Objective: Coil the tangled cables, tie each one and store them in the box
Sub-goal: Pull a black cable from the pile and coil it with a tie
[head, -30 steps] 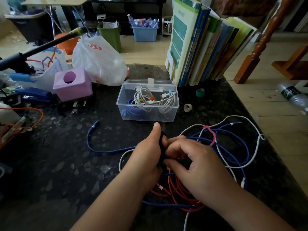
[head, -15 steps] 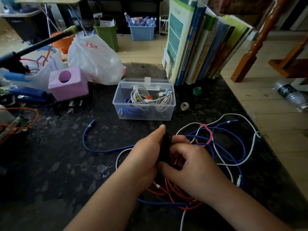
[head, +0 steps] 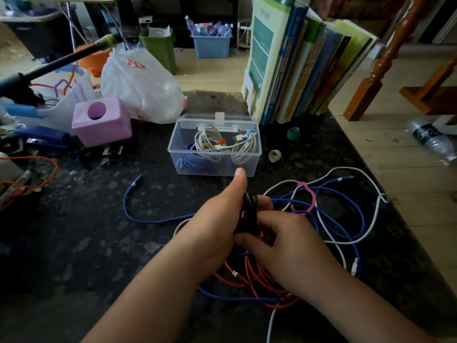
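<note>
Holding a small black cable bundle (head: 248, 214) between both hands just below the middle of the frame, I have the left hand (head: 217, 224) wrapped around its left side with the thumb stretched up toward the box, and the right hand (head: 284, 233) curled around its right side, fingers tucked under the coil. Both grips look firm; I cannot tell whether a tie is already on it, since my fingers cover most of the bundle.

Directly beneath the hands lies the red cable (head: 257, 278), looped loosely on the bench (head: 74, 243). A blue cable (head: 153, 220) runs out to the left and also weaves through the tangle at right, where a white cable (head: 366, 233) and a pink tie (head: 309, 194) sit among the loops.

Above the hands, at centre frame, the clear box (head: 215, 144) stands open with three coiled cables already inside, white and blue. A purple block (head: 102, 120) and a white plastic bag (head: 141, 87) sit to its upper left, a row of books (head: 296, 60) to its upper right.

My worry: if I loosen either grip before the coil is tied, it will likely spring apart and drop back into the tangle below. Lifting toward the box could also drag the red loops along if any strand is caught under my right wrist.
</note>
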Motion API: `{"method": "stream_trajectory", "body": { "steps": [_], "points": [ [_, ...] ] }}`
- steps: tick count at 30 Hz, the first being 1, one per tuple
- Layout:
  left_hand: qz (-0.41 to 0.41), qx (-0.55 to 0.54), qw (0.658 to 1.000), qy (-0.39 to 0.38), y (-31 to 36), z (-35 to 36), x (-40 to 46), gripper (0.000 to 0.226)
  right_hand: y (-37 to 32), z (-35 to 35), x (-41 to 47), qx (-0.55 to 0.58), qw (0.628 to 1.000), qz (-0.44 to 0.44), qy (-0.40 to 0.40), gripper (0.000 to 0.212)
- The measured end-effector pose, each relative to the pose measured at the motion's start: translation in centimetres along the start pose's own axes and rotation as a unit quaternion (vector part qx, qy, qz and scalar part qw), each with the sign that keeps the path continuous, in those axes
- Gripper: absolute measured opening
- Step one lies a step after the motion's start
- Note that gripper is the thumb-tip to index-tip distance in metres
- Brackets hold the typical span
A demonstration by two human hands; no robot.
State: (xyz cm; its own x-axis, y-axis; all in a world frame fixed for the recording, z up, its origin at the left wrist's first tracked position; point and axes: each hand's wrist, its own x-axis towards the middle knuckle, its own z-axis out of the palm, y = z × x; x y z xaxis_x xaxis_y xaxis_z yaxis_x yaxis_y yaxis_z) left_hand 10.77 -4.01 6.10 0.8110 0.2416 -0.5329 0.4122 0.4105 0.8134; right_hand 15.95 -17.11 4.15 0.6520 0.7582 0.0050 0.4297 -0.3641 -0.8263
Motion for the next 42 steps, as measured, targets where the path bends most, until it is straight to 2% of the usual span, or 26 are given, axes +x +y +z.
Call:
{"method": "stream_trajectory", "body": {
  "steps": [3,8,11,14,16,18,22,26,30,34,36,40,42],
  "points": [
    [-0.003,0.004,1.0,-0.003,0.0,-0.1,0.1,0.069,-0.1,0.2,0.0,0.006,1.0,-0.008,0.007,0.004],
    [-0.003,-0.019,0.998,-0.068,0.6,-0.8,-0.4,0.06,-0.6,0.1,0.0,0.039,0.999,-0.02,0.031,0.011],
    [0.052,0.107,0.993,-0.002,1.6,-1.4,-1.1,0.047,-0.7,-0.1,0.2,0.051,0.997,-0.001,0.053,0.007],
    [0.166,0.274,0.942,0.096,2.6,-2.4,-2.1,0.045,-0.2,-0.8,0.6,0.055,0.992,0.048,0.104,0.015],
    [0.204,0.341,0.912,0.099,2.8,-2.7,-2.7,0.026,-0.1,-1.2,0.7,0.095,0.985,0.071,0.127,0.015],
    [0.203,0.368,0.905,0.069,2.3,-1.9,-2.9,0.009,0.0,-1.3,0.7,0.123,0.98,0.074,0.139,0.013],
    [0.212,0.391,0.892,0.084,0.8,0.0,-2.5,0.02,0.2,-1.4,0.8,0.149,0.976,0.074,0.138,0.004],
    [0.209,0.405,0.889,0.054,0.7,0.2,-2.4,0.022,0.2,-1.5,0.6,0.134,0.979,0.067,0.138,0.004],
    [0.202,0.417,0.885,0.037,0.6,0.1,-2.3,0.018,0.3,-1.3,0.5,0.062,0.986,0.061,0.142,0.006],
    [0.205,0.408,0.887,0.072,0.6,0.0,-2.3,0.014,0.0,-1.1,0.2,0.026,0.991,0.038,0.128,0.014],
    [0.209,0.417,0.88,0.089,0.5,-0.1,-2.3,0.017,-0.1,-0.9,0.3,-0.01,0.991,0.03,0.129,0.015],
    [0.207,0.482,0.845,0.106,-0.1,0.1,-2.3,0.035,0.3,-0.7,0.4,-0.09,0.987,0.05,0.123,0.021],
    [0.202,0.484,0.842,0.122,-0.4,0.3,-2.1,0.037,0.3,-0.5,0.4,-0.112,0.986,0.053,0.116,0.018]
  ]
}}
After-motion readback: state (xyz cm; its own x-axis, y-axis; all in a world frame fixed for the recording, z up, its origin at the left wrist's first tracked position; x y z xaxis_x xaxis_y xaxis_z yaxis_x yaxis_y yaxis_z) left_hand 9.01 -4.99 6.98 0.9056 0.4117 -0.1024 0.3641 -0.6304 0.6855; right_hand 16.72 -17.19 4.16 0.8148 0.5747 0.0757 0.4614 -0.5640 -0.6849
